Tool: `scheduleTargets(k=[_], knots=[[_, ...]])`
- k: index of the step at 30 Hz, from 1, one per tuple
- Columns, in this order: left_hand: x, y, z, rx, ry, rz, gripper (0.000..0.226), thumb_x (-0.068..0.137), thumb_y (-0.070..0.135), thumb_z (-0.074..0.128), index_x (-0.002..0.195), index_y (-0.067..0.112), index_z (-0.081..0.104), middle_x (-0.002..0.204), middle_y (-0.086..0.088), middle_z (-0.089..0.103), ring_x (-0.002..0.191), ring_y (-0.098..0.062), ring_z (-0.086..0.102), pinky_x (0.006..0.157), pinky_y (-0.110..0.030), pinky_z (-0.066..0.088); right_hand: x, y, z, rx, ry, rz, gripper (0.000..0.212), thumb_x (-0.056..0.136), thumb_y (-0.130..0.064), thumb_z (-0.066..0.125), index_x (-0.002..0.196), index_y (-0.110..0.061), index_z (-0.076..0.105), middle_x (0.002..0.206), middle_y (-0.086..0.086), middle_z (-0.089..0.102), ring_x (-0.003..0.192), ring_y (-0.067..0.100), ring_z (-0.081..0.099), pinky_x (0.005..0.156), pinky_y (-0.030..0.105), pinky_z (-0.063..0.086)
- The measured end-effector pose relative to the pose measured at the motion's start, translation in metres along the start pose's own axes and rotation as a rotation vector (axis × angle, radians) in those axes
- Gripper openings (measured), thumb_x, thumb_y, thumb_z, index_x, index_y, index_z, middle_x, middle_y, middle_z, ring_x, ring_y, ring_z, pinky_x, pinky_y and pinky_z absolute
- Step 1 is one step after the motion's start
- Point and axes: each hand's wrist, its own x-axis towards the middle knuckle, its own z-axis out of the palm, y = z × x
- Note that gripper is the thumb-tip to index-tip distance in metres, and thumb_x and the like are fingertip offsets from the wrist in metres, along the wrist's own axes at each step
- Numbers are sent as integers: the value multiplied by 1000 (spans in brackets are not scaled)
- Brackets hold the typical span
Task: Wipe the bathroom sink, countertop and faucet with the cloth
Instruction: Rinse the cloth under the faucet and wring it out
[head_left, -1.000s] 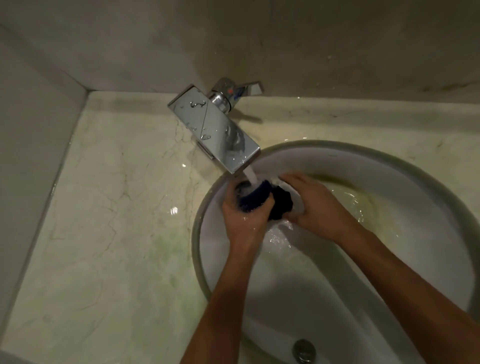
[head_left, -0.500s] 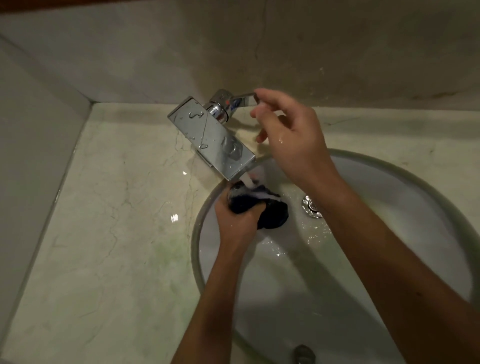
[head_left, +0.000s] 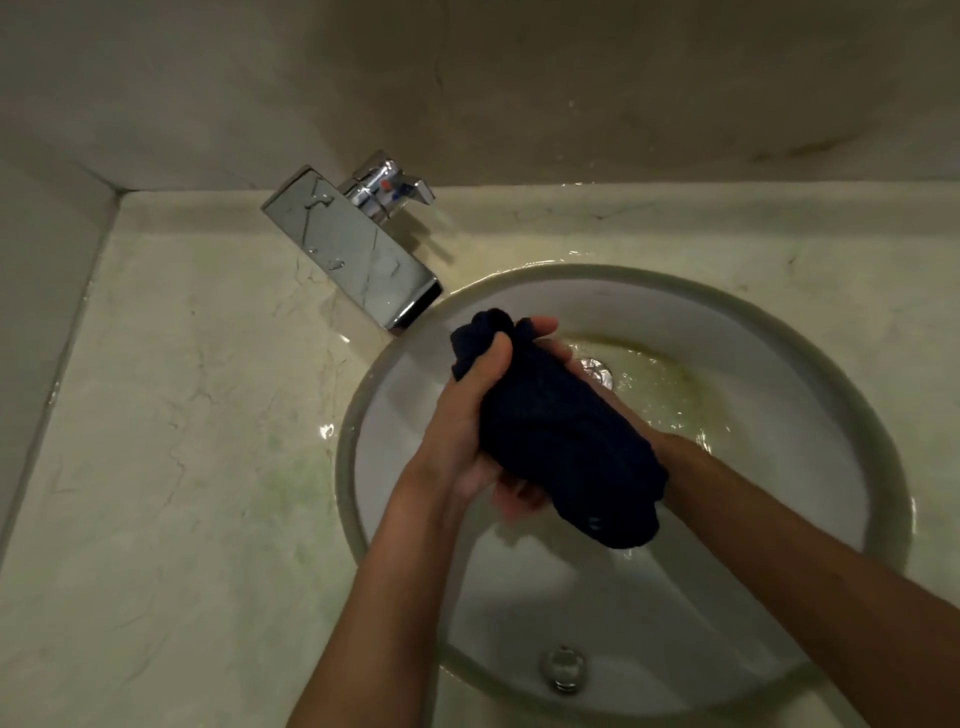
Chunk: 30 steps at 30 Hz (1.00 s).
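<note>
Two bare hands hold one dark blue cloth (head_left: 550, 436) above the bowl of a round white sink (head_left: 769, 374). The cloth is bunched into a thick, wet-looking roll that runs slantwise, its upper end toward the faucet and its lower end hanging toward the near side of the sink. The left hand (head_left: 467, 431) grips the upper part of the cloth, thumb and fingers curled round it, with the thumb lying along the top of the bundle. The right hand (head_left: 524, 493) is mostly hidden beneath the cloth; fingertips show past the upper end and more fingers show under the lower part, curled round the fabric from below. Both forearms reach in from the near edge of the sink.

Inside the sink, a metal drain (head_left: 597, 371) sits just beyond the hands, with yellowish staining and shining water around it. A small round metal fitting (head_left: 565, 669) is set in the near wall of the bowl.

A chrome faucet (head_left: 358, 254) with a flat rectangular spout stands behind and to the left of the sink, its tip over the rim and its lever handle (head_left: 395, 189) by the wall. A pale marble countertop (head_left: 171, 441) with greenish marks surrounds the sink.
</note>
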Motion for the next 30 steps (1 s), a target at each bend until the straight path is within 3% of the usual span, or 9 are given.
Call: scheduleTargets(k=[2, 3, 5, 7, 10, 16, 22, 26, 30], knots=[[2, -2, 7, -32, -27, -54, 52, 72, 43, 88, 104, 6, 69, 98, -12, 71, 88, -23, 71, 81, -35, 59, -6, 36, -23, 68, 58, 83, 110, 38, -67, 95, 124, -3, 72, 124, 24, 66, 102, 29, 70, 110, 43, 47], [2, -4, 10, -57, -36, -66, 46, 71, 40, 86, 99, 7, 72, 99, -11, 73, 90, -22, 73, 85, -35, 60, -18, 47, -26, 160, -104, -19, 121, 62, -65, 88, 143, 15, 46, 142, 34, 50, 126, 40, 57, 123, 46, 27], [4, -9, 16, -111, -82, -64, 25, 77, 36, 75, 90, 14, 76, 113, -5, 75, 111, -20, 69, 108, -39, 49, -33, 54, -8, 429, -323, -206, 86, 109, -48, 28, 150, 25, 8, 157, 43, 19, 151, 47, 22, 126, 49, 0], [8, -17, 19, -221, -200, -44, 16, 86, 26, 65, 94, 13, 67, 130, -10, 68, 131, -27, 58, 120, -55, 31, -50, 44, 21, 378, -361, -166, 82, 104, -54, 42, 145, 16, 35, 145, 37, 47, 141, 46, 41, 121, 58, 19], [14, -25, 15, -395, -295, -79, 30, 88, 13, 70, 115, 12, 57, 115, -12, 72, 106, -28, 71, 103, -52, 52, -53, 48, 25, 444, -630, -4, 52, 92, -31, 67, 132, -4, 47, 116, 9, 66, 105, 26, 68, 92, 42, 57], [33, -22, 18, -186, -159, -312, 9, 92, 23, 73, 95, 16, 69, 74, -1, 61, 63, -14, 62, 65, -27, 57, -78, 25, 36, 395, -235, 96, 59, 74, -45, 87, 110, -10, 55, 79, 1, 53, 57, 9, 50, 44, 18, 42], [69, -53, 11, 776, 343, -207, 12, 85, 16, 81, 80, 12, 71, 74, -4, 70, 70, -19, 66, 68, -30, 54, -32, 34, 8, -823, 679, 9, 16, 77, -29, 80, 74, -25, 64, 66, -6, 68, 65, 16, 66, 59, 29, 50], [78, -85, 10, 1212, 498, -30, 30, 87, 18, 74, 64, 22, 56, 61, 4, 58, 59, -14, 53, 61, -27, 41, -8, 56, -24, -1128, 789, 16, 20, 79, -34, 69, 67, -25, 55, 62, -5, 61, 63, 24, 65, 52, 29, 46], [70, -72, 7, 765, 536, -145, 14, 77, 18, 83, 79, 9, 73, 76, -6, 74, 73, -21, 70, 66, -32, 60, -28, 42, -26, -1009, 595, -10, 36, 74, -41, 80, 104, -30, 65, 87, -7, 74, 81, 18, 71, 70, 31, 55]])
